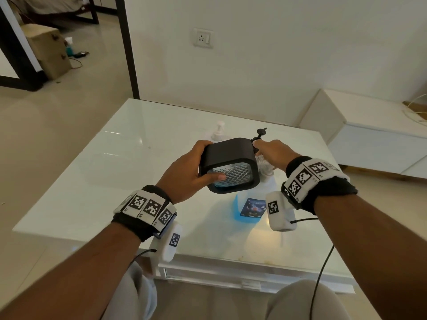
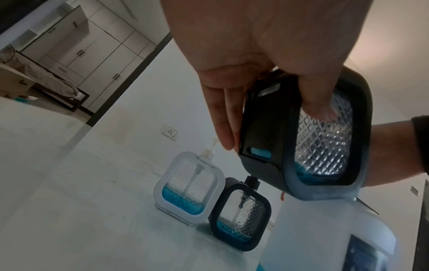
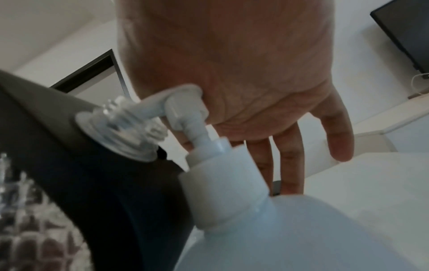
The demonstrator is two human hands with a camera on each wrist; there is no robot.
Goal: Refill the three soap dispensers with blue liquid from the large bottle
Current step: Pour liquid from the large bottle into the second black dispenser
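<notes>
Your left hand grips the tilted black dispenser over the big bottle; your right hand presses flat-fingered on its pump.

A white glass-topped table fills the middle of the room, its surface glossy with reflections. On the white wall behind it sits a socket. To the right, against the wall, stands a low white cabinet with a pale cable on top. A dark door frame rises left of the table. Beyond it, on the beige floor, lies a cardboard box, with a small teal object and a dark cord beside it. The left wrist view shows a bed and a wardrobe. The right wrist view shows a dark screen on the wall.
</notes>
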